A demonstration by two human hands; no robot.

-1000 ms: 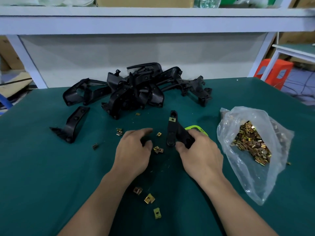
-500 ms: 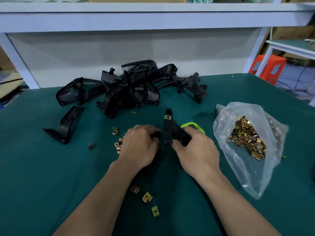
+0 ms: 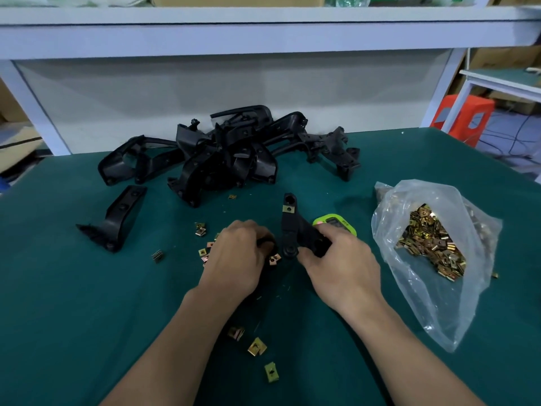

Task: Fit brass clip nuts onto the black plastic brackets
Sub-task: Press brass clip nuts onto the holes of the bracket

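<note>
Green table (image 3: 87, 317), right hand (image 3: 342, 268) grasping one bracket (image 3: 292, 224), left hand (image 3: 234, 259) perhaps pinching one nut (image 3: 274, 258)

Black bracket (image 3: 295, 230), 1 brass clip nut (image 3: 288, 208) near its tip

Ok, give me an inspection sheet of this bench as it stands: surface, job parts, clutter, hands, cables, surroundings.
Surface: green mat covers the table.
Job's things: held bracket with a fitted clip nut near its far end; pile of brackets at the back; single bracket lying on the left; bag of clip nuts open on the right; loose clip nuts scattered around the hands.
Clutter: green device, partly hidden behind the held bracket.
Hands: right hand grips the held bracket; left hand curled beside a stray nut, hold unclear.
Cables: floor cables beyond the table; none on the mat.
Surroundings: white shelf above; orange stool; second table far right.
</note>
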